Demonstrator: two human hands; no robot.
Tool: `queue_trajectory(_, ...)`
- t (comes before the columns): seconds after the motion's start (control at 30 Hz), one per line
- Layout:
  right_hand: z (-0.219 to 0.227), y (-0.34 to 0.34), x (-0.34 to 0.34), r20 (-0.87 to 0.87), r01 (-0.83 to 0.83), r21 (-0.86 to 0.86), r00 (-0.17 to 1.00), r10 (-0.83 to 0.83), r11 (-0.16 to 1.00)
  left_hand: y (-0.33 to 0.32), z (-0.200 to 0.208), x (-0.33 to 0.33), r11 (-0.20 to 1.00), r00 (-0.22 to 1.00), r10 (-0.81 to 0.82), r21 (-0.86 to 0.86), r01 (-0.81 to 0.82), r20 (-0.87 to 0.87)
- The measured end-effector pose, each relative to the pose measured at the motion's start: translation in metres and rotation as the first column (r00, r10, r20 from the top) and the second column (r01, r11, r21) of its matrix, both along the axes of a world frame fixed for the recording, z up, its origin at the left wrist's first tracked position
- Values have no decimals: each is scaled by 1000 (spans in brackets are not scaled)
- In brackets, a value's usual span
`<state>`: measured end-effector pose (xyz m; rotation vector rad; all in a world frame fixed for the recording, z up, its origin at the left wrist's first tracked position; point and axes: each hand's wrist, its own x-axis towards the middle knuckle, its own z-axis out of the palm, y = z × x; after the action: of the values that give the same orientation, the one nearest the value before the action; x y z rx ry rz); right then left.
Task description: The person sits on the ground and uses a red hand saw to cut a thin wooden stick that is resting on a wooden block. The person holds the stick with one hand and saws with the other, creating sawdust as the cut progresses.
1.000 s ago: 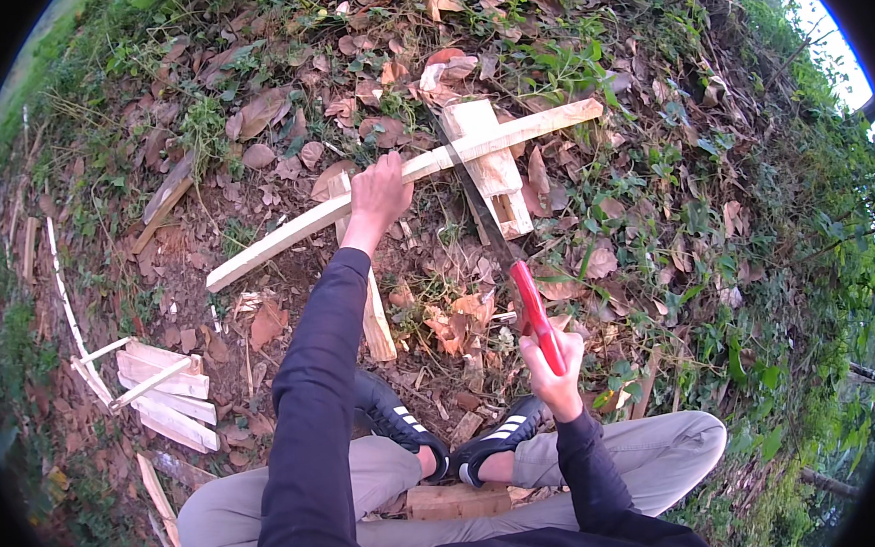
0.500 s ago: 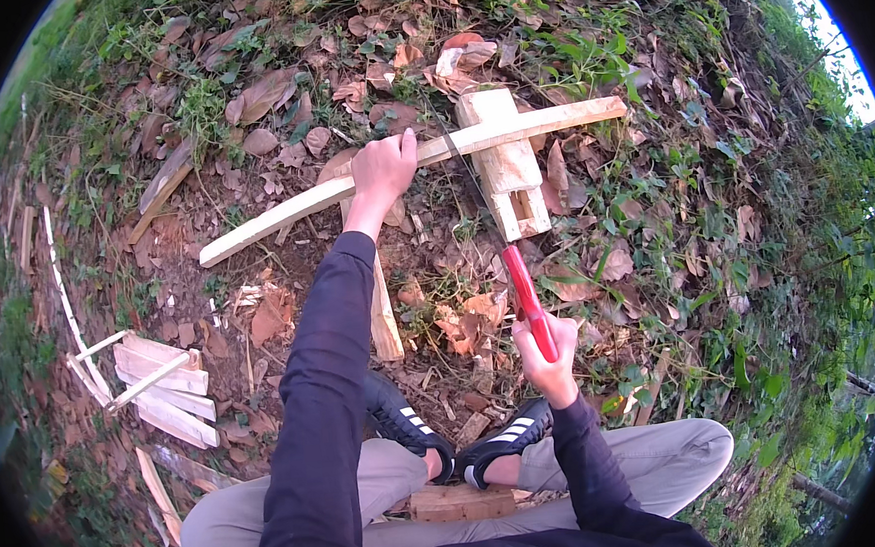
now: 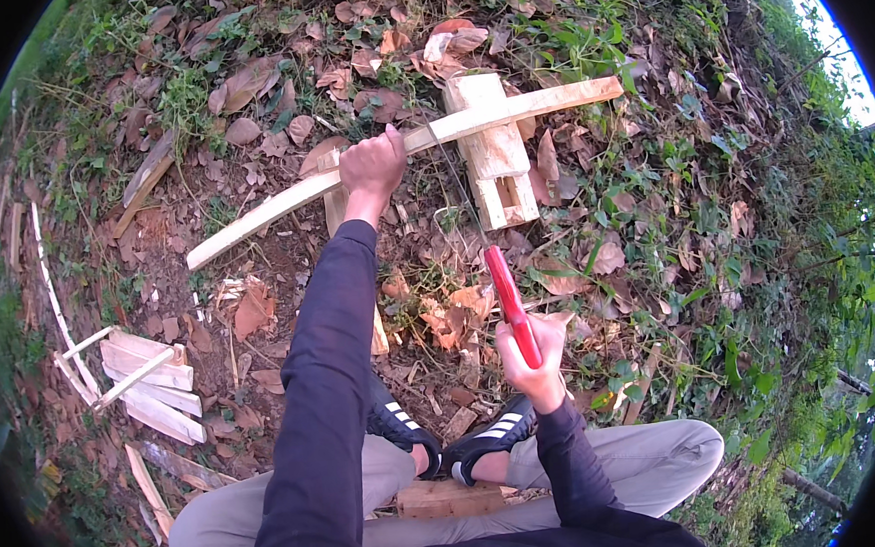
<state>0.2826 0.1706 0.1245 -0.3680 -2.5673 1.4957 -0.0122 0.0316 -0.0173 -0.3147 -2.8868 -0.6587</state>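
My left hand (image 3: pixel 374 167) is closed round a long, slightly curved pale wooden stick (image 3: pixel 264 216), pressing down left of where a saw crosses it. The stick's right part lies across a notched wooden block (image 3: pixel 495 155) on the ground. In my right hand (image 3: pixel 535 358) is the red handle (image 3: pixel 512 304) of a handsaw. Its thin dark blade (image 3: pixel 459 180) runs away from me, just left of the block, and meets the stick between my left hand and the block. How deep the blade sits in the wood is too small to tell.
At the left lie several stacked pale boards (image 3: pixel 154 396) with thin sticks on top. Another piece of wood (image 3: pixel 156 180) rests farther off. Dry leaves (image 3: pixel 255 313) and green plants cover the ground. My shoes (image 3: pixel 497 432) stand near a wooden piece (image 3: pixel 451 498).
My right hand has drawn the saw a little toward me. My left hand stays on the stick, its thumb now less raised. The whole view has shifted slightly.
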Motion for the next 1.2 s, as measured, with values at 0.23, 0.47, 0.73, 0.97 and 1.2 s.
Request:
queue_trajectory(0.23,0,11,31,-15,-8,-34,1000,7,999,-16,-8,-8,995,988,-75,-50,83,138)
queue_trajectory(0.47,-10,-4,-13,-9,68,-62,998,-69,996,-2,7,-7,994,970,-71,-59,87,234)
queue_trajectory(0.73,15,9,22,26,47,-34,999,-46,998,3,8,-16,998,983,-4,-54,14,182)
queue_trajectory(0.97,14,40,42,60,-52,-31,997,53,998,-3,2,-31,989,941,-98,-73,128,323)
queue_trajectory(1.2,21,27,19,51,-4,-62,999,7,998,1,25,-31,955,829,-209,-74,287,519)
